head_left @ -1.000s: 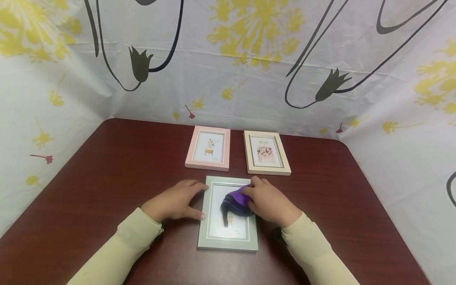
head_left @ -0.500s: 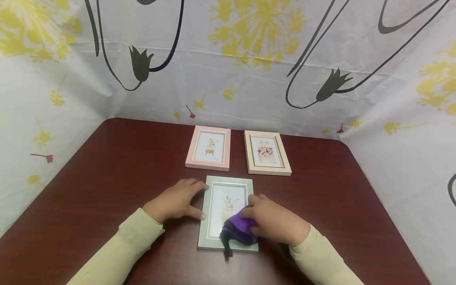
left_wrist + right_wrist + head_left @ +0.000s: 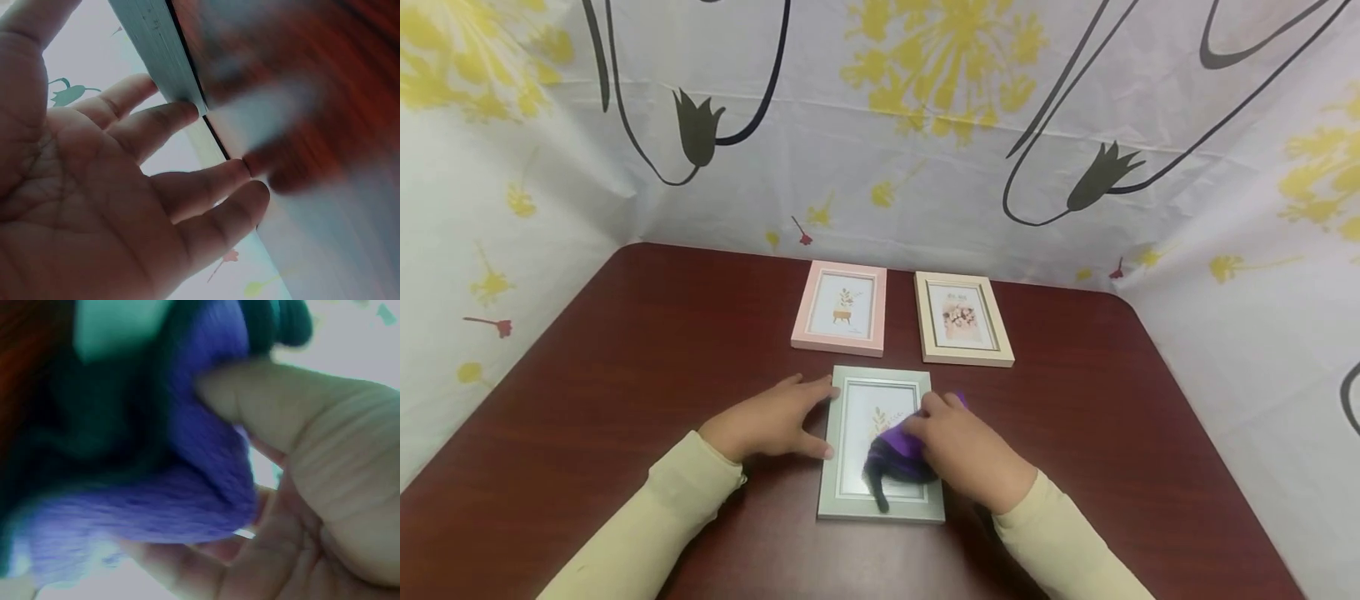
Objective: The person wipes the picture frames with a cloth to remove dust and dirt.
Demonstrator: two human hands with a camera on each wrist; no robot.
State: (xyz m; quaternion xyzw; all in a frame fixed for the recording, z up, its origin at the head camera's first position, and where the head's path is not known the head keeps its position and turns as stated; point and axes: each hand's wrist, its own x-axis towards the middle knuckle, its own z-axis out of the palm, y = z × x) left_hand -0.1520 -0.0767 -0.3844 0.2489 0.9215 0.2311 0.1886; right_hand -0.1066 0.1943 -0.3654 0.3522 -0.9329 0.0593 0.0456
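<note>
A pale green picture frame lies flat on the dark red-brown table, a plant print behind its pane. My right hand pinches a bunched purple cloth with a dark edge, and the cloth lies over the lower right part of the pane. In the right wrist view the thumb presses into the purple cloth, blurred at its dark side. At the frame's left edge my left hand rests with fingers spread, thumb and fingertips against the rim. The left wrist view shows those fingers nearly straight along the frame's side.
Behind the green frame lie a pink picture frame and, to its right, a cream picture frame. The table ends at a white patterned curtain at the back and on both sides.
The cloth in my right hand went from the upper part of the pane down to the lower edge, then slightly back up. My left hand and the three frames stay in place.
</note>
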